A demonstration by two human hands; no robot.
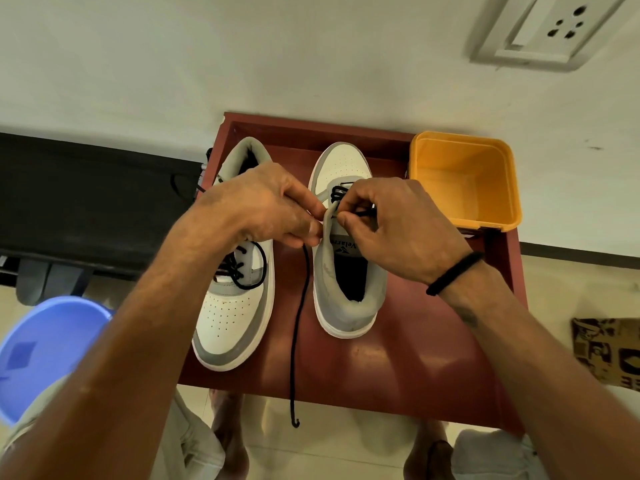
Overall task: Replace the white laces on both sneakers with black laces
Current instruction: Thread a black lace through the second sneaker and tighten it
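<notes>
A small reddish-brown table (398,358) is being used as the work surface, set against a pale wall (242,64), with a pale tiled floor being seen below its near edge. Beyond the right hand, at the table's far corner, an orange plastic tub (464,178) is standing, and high above it a white wall socket (550,29) is being shown at an angle. Out past the left hand a dark bench-like surface (86,202) is being seen, and nearer, under the left forearm, a blue plastic basin (38,351) is being cut off by the frame edge. A patterned brown item (606,351) lying on the floor outside the right forearm is being cropped too and cannot be identified. The upper eyelets of both sneakers are being hidden by the hands, so the exact lacing point cannot be made out. The left sneaker (235,320) is lying under the left hand (263,206), toe toward the person, with black lacing looped over its tongue. The right sneaker (346,299) is lying below the right hand (398,226), heel toward the person. Both hands are being kept curled narrow: the grey tongue of the right sneaker is being pinched by the left fingertips, while a black lace (298,334) is being pinched by the right hand near the eyelets. The lace's loose end is trailing between the sneakers and hanging over the near table edge.
</notes>
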